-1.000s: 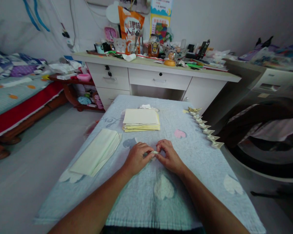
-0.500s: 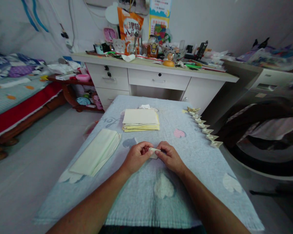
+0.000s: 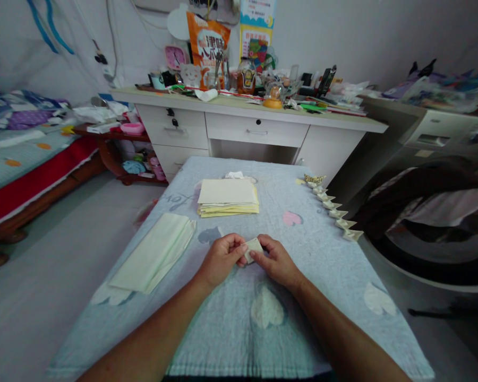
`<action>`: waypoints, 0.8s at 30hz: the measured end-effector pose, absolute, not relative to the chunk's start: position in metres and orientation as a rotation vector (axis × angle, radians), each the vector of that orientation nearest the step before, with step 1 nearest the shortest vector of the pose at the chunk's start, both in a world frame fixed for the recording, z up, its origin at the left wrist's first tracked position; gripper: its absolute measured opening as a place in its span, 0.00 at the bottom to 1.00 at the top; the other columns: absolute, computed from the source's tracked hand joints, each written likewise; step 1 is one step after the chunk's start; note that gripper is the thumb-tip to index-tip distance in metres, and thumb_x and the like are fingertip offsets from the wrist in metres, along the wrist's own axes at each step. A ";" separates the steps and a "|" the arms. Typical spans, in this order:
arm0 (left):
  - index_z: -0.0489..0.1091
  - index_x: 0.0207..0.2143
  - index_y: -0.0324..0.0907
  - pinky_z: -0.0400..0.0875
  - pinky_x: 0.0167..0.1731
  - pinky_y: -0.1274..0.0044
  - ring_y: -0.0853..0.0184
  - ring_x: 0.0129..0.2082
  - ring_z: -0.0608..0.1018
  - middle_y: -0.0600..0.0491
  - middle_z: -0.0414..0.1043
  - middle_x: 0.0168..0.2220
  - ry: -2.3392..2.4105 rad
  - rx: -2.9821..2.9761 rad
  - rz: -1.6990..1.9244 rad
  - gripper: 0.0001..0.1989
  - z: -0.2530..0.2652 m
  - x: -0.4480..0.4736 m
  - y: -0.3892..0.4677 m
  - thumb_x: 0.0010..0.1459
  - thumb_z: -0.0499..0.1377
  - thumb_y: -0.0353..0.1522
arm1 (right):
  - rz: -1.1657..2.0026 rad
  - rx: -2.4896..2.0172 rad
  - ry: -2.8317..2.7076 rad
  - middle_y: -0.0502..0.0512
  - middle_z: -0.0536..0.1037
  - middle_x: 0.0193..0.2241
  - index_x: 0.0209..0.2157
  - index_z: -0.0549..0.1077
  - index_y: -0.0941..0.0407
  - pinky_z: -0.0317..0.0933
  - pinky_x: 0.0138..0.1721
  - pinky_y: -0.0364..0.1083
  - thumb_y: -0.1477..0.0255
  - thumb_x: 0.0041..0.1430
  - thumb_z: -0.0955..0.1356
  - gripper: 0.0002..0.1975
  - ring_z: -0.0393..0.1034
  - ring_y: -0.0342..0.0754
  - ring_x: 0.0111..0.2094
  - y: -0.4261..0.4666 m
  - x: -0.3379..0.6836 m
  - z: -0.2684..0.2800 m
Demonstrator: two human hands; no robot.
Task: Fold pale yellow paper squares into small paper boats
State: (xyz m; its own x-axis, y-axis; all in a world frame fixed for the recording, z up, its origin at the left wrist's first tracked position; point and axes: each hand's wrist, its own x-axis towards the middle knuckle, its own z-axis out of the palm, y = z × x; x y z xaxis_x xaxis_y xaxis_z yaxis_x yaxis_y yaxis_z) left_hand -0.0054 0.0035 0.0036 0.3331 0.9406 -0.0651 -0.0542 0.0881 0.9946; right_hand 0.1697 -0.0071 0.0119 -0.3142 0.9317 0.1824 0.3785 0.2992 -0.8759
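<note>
Between my two hands is a small folded piece of paper point(image 3: 254, 247), pale cream and roughly square. My left hand point(image 3: 225, 253) pinches its left side, thumb on top. On the right side, my right hand point(image 3: 278, 260) grips it with the thumb pressed on the near face. Beyond my hands lies a stack of cream and yellow paper sheets point(image 3: 228, 192). A folded pale green sheet of paper point(image 3: 155, 249) rests to the left. Along the right edge runs a row of several small folded paper boats point(image 3: 338, 214), with a patterned one at the far end.
A blue cloth with heart shapes point(image 3: 302, 318) covers the table. Behind it stands a white desk point(image 3: 258, 130) crowded with a jar, an orange bag and a pink clock. A washing machine point(image 3: 434, 138) is at the right, a bed point(image 3: 35, 143) at the left.
The folded paper has been tilted in my fingers, so more of its flat face shows. Both hands stay in nearly the same place. The view has shifted slightly.
</note>
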 end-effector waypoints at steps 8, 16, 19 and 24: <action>0.69 0.36 0.36 0.67 0.22 0.81 0.72 0.19 0.73 0.55 0.72 0.21 0.899 1.174 0.924 0.15 0.008 -0.007 0.003 0.51 0.64 0.38 | 1.093 -1.064 -1.723 0.50 0.68 0.25 0.27 0.70 0.57 0.56 0.32 0.42 0.62 0.56 0.68 0.13 0.61 0.44 0.29 -0.007 0.171 0.008; 0.68 0.34 0.36 0.69 0.24 0.79 0.70 0.23 0.74 0.53 0.73 0.24 0.934 1.137 0.936 0.13 0.007 -0.007 0.004 0.54 0.61 0.38 | 1.482 -0.852 -1.359 0.50 0.72 0.28 0.35 0.69 0.57 0.58 0.34 0.43 0.61 0.55 0.71 0.14 0.65 0.44 0.30 -0.008 0.167 0.011; 0.68 0.35 0.37 0.64 0.22 0.80 0.70 0.22 0.73 0.54 0.71 0.24 0.968 1.217 0.902 0.11 0.006 -0.008 0.004 0.56 0.59 0.37 | 1.487 -0.870 -1.335 0.49 0.71 0.26 0.33 0.69 0.57 0.57 0.31 0.42 0.62 0.55 0.71 0.13 0.63 0.42 0.27 -0.008 0.166 0.010; 0.71 0.32 0.39 0.61 0.28 0.80 0.72 0.26 0.68 0.56 0.66 0.29 1.079 1.599 1.023 0.04 0.007 -0.010 0.004 0.52 0.61 0.30 | 1.347 -0.942 -1.416 0.46 0.65 0.23 0.31 0.69 0.57 0.52 0.28 0.41 0.65 0.57 0.69 0.09 0.58 0.41 0.25 -0.008 0.169 0.007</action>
State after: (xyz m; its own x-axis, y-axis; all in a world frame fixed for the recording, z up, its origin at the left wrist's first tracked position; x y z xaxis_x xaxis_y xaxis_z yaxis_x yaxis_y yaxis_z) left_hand -0.0101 0.0040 0.0071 0.2693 0.9534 0.1362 0.1869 -0.1904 0.9637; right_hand 0.1691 -0.0082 0.0067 -0.2689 0.9560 0.1176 -0.0692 0.1026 -0.9923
